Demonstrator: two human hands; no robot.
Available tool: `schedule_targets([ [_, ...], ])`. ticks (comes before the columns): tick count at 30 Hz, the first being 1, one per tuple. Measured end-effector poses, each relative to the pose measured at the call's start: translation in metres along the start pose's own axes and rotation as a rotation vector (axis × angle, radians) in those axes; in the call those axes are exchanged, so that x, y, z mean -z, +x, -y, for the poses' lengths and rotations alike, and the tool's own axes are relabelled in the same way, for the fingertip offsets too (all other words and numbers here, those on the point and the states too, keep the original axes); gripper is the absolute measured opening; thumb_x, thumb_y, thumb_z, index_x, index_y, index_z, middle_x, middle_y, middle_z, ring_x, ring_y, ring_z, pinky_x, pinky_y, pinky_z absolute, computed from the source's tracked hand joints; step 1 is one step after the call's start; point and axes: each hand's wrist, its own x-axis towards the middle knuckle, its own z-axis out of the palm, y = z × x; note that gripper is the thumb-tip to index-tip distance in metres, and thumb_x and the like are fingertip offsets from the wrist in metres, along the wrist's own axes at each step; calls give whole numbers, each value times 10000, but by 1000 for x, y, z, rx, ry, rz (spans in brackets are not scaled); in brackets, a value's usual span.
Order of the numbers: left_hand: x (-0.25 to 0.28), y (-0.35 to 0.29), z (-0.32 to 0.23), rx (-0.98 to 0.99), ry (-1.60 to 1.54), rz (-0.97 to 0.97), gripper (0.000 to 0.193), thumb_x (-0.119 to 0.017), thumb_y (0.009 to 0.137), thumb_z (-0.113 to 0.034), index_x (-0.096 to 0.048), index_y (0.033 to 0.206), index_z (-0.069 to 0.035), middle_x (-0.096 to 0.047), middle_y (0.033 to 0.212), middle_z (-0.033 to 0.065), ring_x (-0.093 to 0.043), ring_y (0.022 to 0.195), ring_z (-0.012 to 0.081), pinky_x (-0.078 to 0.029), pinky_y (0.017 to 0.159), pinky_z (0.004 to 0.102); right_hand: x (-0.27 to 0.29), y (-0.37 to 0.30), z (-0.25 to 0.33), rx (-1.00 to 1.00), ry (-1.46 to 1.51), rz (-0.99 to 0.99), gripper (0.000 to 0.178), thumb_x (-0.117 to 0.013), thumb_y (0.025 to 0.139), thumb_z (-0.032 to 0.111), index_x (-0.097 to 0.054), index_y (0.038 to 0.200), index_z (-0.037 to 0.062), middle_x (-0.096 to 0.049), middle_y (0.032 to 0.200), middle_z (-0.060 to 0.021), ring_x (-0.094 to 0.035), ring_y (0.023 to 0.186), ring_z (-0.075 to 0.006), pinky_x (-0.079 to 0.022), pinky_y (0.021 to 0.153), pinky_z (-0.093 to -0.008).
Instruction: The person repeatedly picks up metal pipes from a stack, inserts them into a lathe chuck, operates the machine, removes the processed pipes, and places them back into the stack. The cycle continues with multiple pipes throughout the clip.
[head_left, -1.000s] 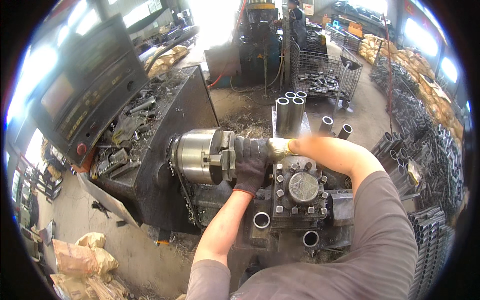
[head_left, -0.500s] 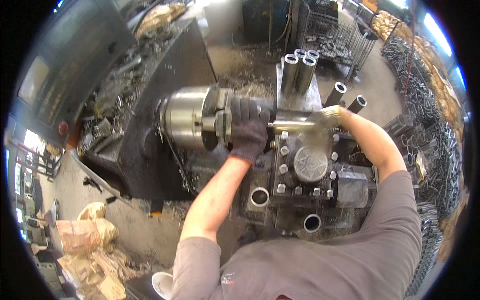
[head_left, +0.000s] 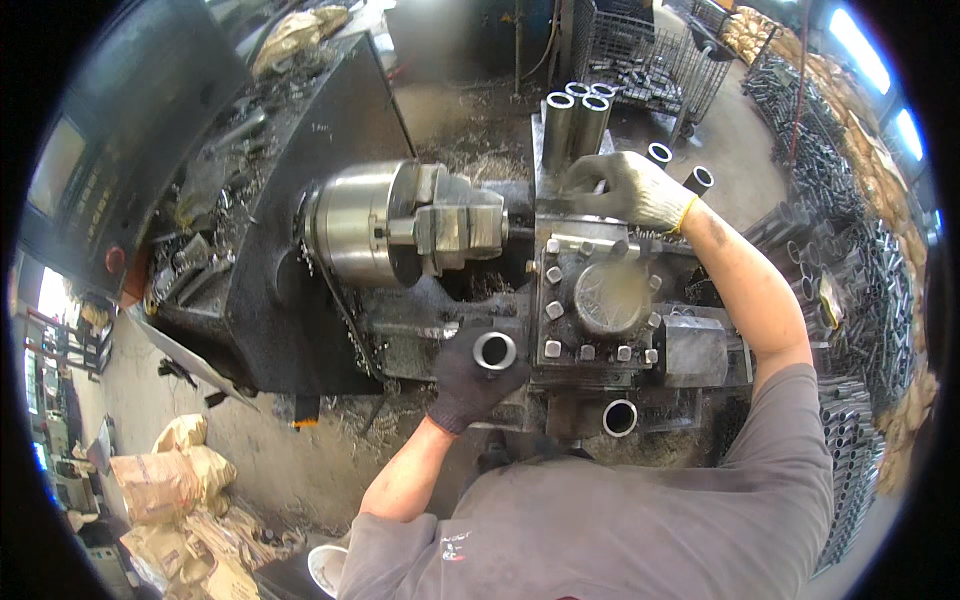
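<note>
My left hand [head_left: 470, 378], in a dark glove, wraps round an upright steel tube [head_left: 509, 352] at the near side of the lathe; its open top faces up. My right hand [head_left: 640, 190], in a pale glove with darkened fingers, is over the far side of the tool post [head_left: 610, 300]. Its fingers reach left with a gap by the thumb, and I see nothing held in them. Several tubes [head_left: 590, 125] stand upright just beyond it. To the left is the lathe chuck [head_left: 360, 222] with its big jaws [head_left: 460, 232].
Another tube [head_left: 620, 418] stands near my body, right of the held one. Two more tubes [head_left: 699, 181] stand beyond my right forearm. A wire cage [head_left: 650, 60] and heaps of metal parts [head_left: 840, 150] lie far right; paper sacks [head_left: 165, 485] lie lower left.
My left hand has left the chuck jaws and come toward me, closing round the tube standing there. My right hand has moved left, over the far side of the tool post.
</note>
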Motion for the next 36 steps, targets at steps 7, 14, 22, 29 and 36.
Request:
schedule_targets([
  [7,32,92,-44,-211,-648,-587,349,-555,1049,-200,-540,1272,68,-634,1243,221,-658,1023,275,-549,951,438,6,-19,136,-1,204,288,547,-807,810,300,-651,1255,23,-763,1002,-193,-759,897,-266,-594,798,-399],
  [14,38,11,15,295,-306,-317,334,-637,1004,-160,-607,1289,9,-662,1163,98,-623,1071,188,-503,994,354,-2,-3,-2,-264,-555,292,349,-786,732,307,-751,980,64,-750,876,-163,-744,805,-332,-594,781,-439],
  [22,58,-158,178,733,-849,-1068,251,-636,1009,-298,-661,1095,-64,-661,927,72,-624,760,190,-547,705,344,-71,7,-96,-183,-60,389,355,-780,817,280,-711,1020,-3,-741,888,-182,-728,847,-352,-572,766,-447],
  [29,132,-242,254,813,-737,-1325,377,-579,1020,-518,-588,931,-151,-561,744,39,-518,617,201,-471,613,398,-42,10,-62,-101,-347,423,379,-817,739,282,-725,965,-8,-726,826,-204,-721,792,-344,-576,730,-440],
  [36,151,-241,251,871,-856,-1286,472,-552,1015,-603,-574,837,-166,-527,682,13,-482,551,198,-482,621,403,-45,7,-59,-64,-404,469,367,-821,695,230,-698,932,-21,-726,833,-195,-713,794,-379,-564,720,-448],
])
